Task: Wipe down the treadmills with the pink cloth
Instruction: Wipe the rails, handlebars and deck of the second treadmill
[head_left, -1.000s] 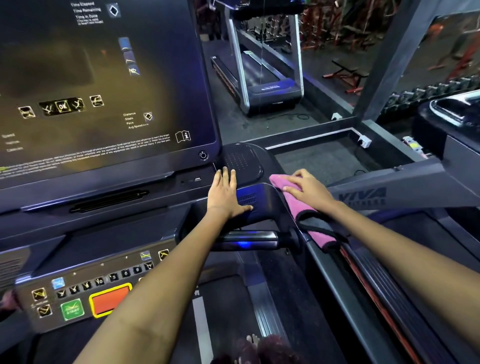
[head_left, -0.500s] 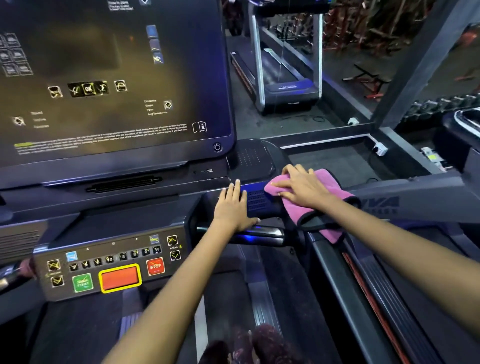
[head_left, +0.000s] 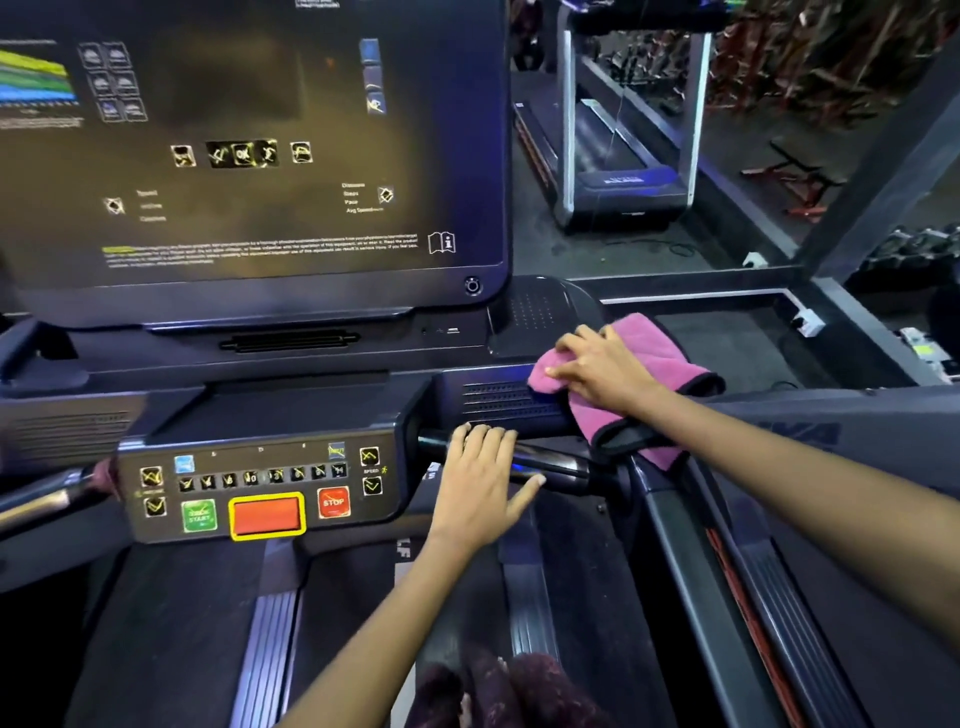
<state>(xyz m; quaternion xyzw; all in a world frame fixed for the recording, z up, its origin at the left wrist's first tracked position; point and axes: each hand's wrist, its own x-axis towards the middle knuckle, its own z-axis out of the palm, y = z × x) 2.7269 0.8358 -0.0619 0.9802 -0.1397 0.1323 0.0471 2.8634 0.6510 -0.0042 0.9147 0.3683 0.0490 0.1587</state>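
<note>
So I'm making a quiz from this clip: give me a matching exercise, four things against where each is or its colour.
Things:
1. cloth
2. left hand
3. START button
4. STOP button

Matches:
A. red
B. on the grip bar
C. under the right hand
D. green

Pairs: 1-C, 2-B, 3-D, 4-A
</note>
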